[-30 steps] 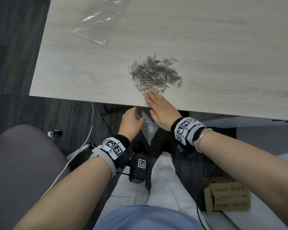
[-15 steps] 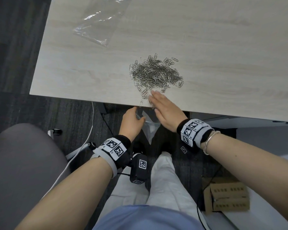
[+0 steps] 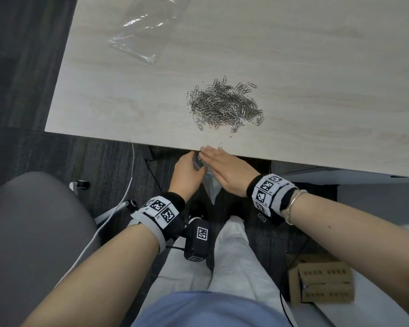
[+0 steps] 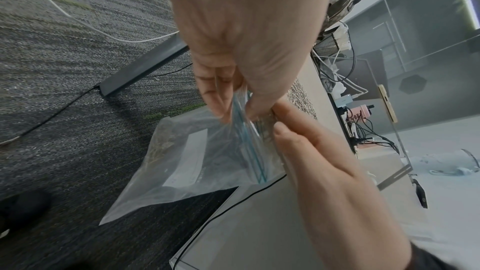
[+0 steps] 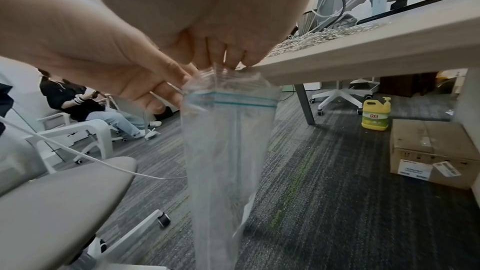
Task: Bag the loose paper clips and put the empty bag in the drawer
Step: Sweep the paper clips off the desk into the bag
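A heap of silver paper clips lies on the light wooden table near its front edge. My left hand pinches the mouth of a clear zip bag just below the table's edge; the bag hangs down. My right hand lies flat with straight fingers at the edge, over the bag's mouth, with a few clips at its fingertips. A second clear bag lies flat at the table's far left.
A grey chair seat is at my left with a white cable beside it. A cardboard box sits on the floor at my right. Dark carpet lies under the table. A yellow bottle stands on the floor.
My right hand has slid back from the heap to the table's edge, dragging a few clips toward the bag's mouth. The left hand has kept hold of the bag.
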The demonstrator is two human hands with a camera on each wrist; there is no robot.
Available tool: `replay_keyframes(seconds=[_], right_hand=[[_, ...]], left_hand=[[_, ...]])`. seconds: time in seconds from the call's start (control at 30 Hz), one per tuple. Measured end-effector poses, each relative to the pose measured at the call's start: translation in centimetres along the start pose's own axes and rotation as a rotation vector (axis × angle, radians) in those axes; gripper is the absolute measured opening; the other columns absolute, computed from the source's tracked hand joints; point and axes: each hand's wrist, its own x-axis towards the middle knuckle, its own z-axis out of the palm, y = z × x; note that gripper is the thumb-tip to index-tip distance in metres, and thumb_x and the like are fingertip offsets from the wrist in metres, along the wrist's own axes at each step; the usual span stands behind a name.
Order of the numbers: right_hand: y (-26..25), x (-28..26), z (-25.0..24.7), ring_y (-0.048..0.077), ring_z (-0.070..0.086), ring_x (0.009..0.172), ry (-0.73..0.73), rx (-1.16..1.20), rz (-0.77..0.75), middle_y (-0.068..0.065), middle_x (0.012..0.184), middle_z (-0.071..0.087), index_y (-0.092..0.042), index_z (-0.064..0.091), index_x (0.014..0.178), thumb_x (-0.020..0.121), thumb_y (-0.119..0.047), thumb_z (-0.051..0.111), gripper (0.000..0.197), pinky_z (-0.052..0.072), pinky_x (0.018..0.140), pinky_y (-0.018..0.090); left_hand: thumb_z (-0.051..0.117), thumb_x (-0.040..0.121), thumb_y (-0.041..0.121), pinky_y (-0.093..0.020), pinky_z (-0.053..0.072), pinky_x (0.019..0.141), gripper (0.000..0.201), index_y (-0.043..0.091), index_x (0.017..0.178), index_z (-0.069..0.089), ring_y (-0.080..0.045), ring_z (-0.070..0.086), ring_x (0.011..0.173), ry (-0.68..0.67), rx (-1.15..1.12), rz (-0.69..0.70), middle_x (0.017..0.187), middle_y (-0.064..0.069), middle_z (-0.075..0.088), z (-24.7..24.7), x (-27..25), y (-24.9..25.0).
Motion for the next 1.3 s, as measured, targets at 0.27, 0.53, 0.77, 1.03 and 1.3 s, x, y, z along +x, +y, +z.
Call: replay_keyframes(seconds=[0.27, 0.53, 0.77, 1.03, 1.3], right_hand=[[2.1, -1.3, -2.2, 0.02, 0.011, 0.145, 0.208, -0.033, 0.158, 0.012, 0.155, 0.018, -0.006, 0.022, 0.146, 0.096, -0.019, 0.027, 0.052, 0.002, 0.117, 0.028], [4.3, -1.0, -3.1, 0.019, -0.004, 0.146, 0.099, -0.137, 0.315, 0.01, 0.158, -0.001, -0.009, 0.005, 0.149, 0.099, -0.025, 0.025, 0.056, -0.006, 0.116, 0.03], [2.6, -2.5, -1.3, 0.019, 0.002, 0.146, 0.0, -0.139, 0.145, 0.01, 0.158, 0.004, -0.009, 0.011, 0.149, 0.098, -0.027, 0.024, 0.055, -0.005, 0.116, 0.029], [2.1, -4.6, -1.3, 0.021, 0.018, 0.144, 0.066, -0.007, 0.052, 0.011, 0.154, 0.024, -0.008, 0.026, 0.145, 0.095, -0.024, 0.024, 0.053, 0.006, 0.117, 0.029], [7.3, -1.4, -6.0, 0.022, -0.002, 0.146, 0.199, 0.032, 0.502, 0.012, 0.158, 0.0, -0.011, 0.005, 0.149, 0.1, -0.021, 0.027, 0.055, -0.003, 0.118, 0.033]], left_hand=[[0.062, 0.085, 0.014, -0.038, 0.048, 0.093, 0.033, 0.005, 0.115, 0.055, -0.027, 0.059, 0.105, -0.02, 0.039, 0.009, 0.112, -0.013, 0.063, 1.1, 0.2, 0.2], [0.062, 0.084, 0.015, -0.034, 0.048, 0.085, 0.026, 0.007, 0.109, 0.057, -0.025, 0.06, 0.097, -0.025, 0.048, 0.021, 0.107, -0.01, 0.063, 2.8, 0.4, 0.9], [0.062, 0.084, 0.015, -0.029, 0.043, 0.075, 0.023, 0.007, 0.105, 0.057, -0.019, 0.054, 0.083, -0.003, 0.066, 0.037, 0.095, -0.008, 0.061, 3.1, 0.5, 0.7], [0.062, 0.083, 0.015, -0.036, 0.05, 0.079, 0.025, 0.006, 0.106, 0.057, -0.022, 0.059, 0.083, -0.017, 0.045, 0.028, 0.094, -0.006, 0.063, 3.1, 0.5, 0.6], [0.063, 0.084, 0.016, -0.044, 0.05, 0.09, 0.034, 0.005, 0.115, 0.055, -0.028, 0.059, 0.097, -0.016, 0.04, 0.003, 0.11, -0.012, 0.061, 3.5, 0.6, 0.6]])
